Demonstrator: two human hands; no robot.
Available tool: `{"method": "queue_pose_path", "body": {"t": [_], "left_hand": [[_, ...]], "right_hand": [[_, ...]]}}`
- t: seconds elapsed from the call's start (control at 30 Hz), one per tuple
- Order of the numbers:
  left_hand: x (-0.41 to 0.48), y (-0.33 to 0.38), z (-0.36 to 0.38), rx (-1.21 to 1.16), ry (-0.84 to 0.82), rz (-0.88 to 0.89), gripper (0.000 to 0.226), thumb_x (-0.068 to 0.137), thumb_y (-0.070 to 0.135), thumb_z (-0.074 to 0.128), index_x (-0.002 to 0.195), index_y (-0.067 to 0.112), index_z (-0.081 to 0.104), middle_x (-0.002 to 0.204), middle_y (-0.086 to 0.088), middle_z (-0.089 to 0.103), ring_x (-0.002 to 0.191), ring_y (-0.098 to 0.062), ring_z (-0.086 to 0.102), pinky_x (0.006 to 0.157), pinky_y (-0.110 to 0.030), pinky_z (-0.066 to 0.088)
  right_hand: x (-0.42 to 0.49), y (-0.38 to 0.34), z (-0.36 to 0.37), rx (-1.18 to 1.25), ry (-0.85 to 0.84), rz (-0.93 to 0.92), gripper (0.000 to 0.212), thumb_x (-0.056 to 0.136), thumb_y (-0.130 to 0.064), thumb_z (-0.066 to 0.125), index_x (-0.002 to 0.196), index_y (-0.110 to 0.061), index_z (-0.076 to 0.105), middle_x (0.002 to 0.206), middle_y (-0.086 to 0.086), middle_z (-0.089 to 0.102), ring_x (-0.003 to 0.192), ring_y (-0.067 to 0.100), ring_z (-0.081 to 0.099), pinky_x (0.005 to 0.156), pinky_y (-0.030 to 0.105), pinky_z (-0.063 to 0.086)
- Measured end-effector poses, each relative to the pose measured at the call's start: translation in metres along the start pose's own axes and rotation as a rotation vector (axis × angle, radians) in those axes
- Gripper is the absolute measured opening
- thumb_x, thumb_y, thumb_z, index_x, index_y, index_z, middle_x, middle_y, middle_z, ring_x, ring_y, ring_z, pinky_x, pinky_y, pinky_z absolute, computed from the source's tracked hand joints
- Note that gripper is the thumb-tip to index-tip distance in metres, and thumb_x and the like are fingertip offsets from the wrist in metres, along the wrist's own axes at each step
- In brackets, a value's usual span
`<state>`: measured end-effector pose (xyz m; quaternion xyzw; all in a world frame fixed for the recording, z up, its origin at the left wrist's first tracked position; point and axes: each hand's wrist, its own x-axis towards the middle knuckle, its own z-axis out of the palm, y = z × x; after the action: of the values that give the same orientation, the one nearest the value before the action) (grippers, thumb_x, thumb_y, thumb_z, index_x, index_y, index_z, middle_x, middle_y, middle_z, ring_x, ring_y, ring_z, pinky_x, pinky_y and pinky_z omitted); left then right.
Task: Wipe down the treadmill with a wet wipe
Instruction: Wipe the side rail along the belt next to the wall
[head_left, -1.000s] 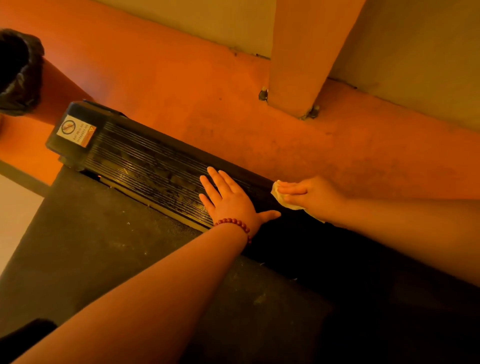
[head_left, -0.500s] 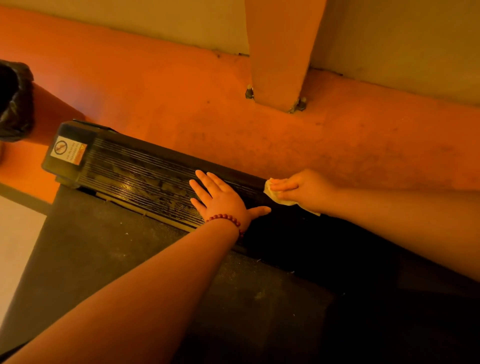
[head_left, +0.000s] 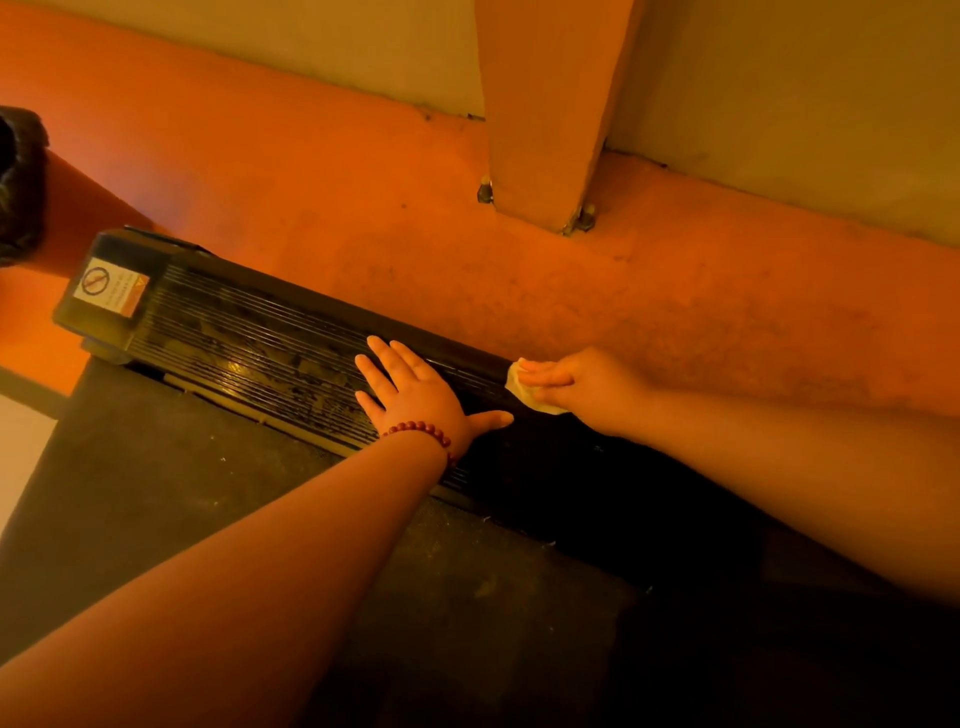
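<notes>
The right hand (head_left: 587, 387) grips the bunched wet wipe (head_left: 519, 387) against the far edge of the treadmill's ribbed side rail (head_left: 249, 332). The left hand (head_left: 415, 397) lies flat and spread on the ribs beside it. Wiping along the grooves with firm pressure would probably lift the visible grime best.

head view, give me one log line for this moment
left hand: flat on treadmill rail, fingers straight | right hand: holds wipe against rail's far edge | step: wiping rail
</notes>
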<state>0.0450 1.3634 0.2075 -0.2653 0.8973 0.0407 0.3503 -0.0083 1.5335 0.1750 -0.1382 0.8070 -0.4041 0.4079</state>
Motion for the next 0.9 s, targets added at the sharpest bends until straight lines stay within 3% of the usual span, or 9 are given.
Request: {"method": "queue_pose_path", "body": {"t": [0.13,0.27,0.33,0.4,0.6,0.7,0.77,0.9], "left_hand": [[-0.008,-0.002,0.009,-0.026,0.044,0.096,0.13,0.07,0.08,0.051,0.146,-0.001,-0.018,0.154,-0.019,-0.025,0.143,-0.035,-0.019,0.118,-0.047,0.001],[-0.023,0.009,0.023,0.088,0.102,0.411,0.112,0.082,0.076,0.037,0.148,0.003,-0.016,0.155,-0.015,-0.025,0.143,-0.03,-0.023,0.116,-0.043,-0.006],[-0.031,0.022,0.03,0.17,0.08,0.55,0.112,0.081,0.078,0.034,0.147,0.005,-0.021,0.154,-0.012,-0.03,0.141,-0.026,-0.028,0.114,-0.044,-0.011],[-0.035,0.03,0.036,0.213,0.07,0.558,0.117,0.078,0.081,0.035,0.144,0.006,-0.026,0.152,-0.011,-0.034,0.14,-0.026,-0.031,0.113,-0.048,-0.013],[-0.035,0.033,0.036,0.272,0.07,0.541,0.118,0.077,0.082,0.035,0.143,0.007,-0.029,0.152,-0.011,-0.035,0.139,-0.028,-0.032,0.114,-0.051,-0.01],[-0.039,0.039,0.039,0.271,0.06,0.639,0.113,0.08,0.079,0.035,0.144,0.009,-0.028,0.152,-0.008,-0.035,0.135,-0.024,-0.036,0.113,-0.049,-0.014],[-0.04,0.044,0.042,0.277,0.057,0.684,0.116,0.078,0.081,0.036,0.141,0.01,-0.032,0.151,-0.006,-0.037,0.133,-0.022,-0.039,0.111,-0.046,-0.018],[-0.04,0.046,0.048,0.306,0.074,0.663,0.121,0.074,0.084,0.038,0.133,0.012,-0.039,0.151,-0.006,-0.037,0.132,-0.021,-0.039,0.108,-0.045,-0.021]], "right_hand": [[-0.022,0.013,0.003,-0.123,0.078,-0.091,0.035,0.098,-0.015,0.052,0.133,-0.02,0.054,0.146,-0.004,0.043,0.131,0.003,0.037,0.099,0.002,0.023],[-0.072,0.041,-0.005,-0.218,0.221,-0.091,0.04,0.097,-0.004,0.05,0.133,-0.02,0.055,0.141,-0.012,0.041,0.128,-0.002,0.035,0.094,-0.009,0.014],[-0.075,0.042,0.0,-0.246,0.264,-0.091,0.042,0.096,-0.002,0.048,0.134,-0.018,0.055,0.139,-0.014,0.039,0.128,-0.002,0.032,0.094,-0.01,0.011],[-0.069,0.039,0.006,-0.243,0.279,-0.1,0.04,0.098,-0.004,0.047,0.135,-0.016,0.054,0.143,-0.008,0.043,0.128,-0.002,0.032,0.094,-0.009,0.011],[-0.094,0.06,-0.001,-0.378,0.304,-0.094,0.045,0.097,-0.003,0.042,0.14,-0.016,0.047,0.149,-0.001,0.039,0.13,-0.001,0.028,0.106,0.011,0.015],[-0.102,0.069,0.008,-0.473,0.381,-0.121,0.047,0.09,-0.006,0.042,0.137,-0.009,0.052,0.142,0.008,0.05,0.131,0.019,0.047,0.107,0.027,0.025],[-0.096,0.068,0.02,-0.547,0.371,-0.145,0.046,0.092,-0.015,0.039,0.136,-0.007,0.052,0.139,0.011,0.053,0.129,0.025,0.051,0.105,0.036,0.034],[-0.095,0.074,0.03,-0.644,0.363,-0.184,0.049,0.098,-0.027,0.033,0.143,-0.011,0.044,0.147,0.007,0.045,0.136,0.021,0.041,0.112,0.034,0.028]]}}
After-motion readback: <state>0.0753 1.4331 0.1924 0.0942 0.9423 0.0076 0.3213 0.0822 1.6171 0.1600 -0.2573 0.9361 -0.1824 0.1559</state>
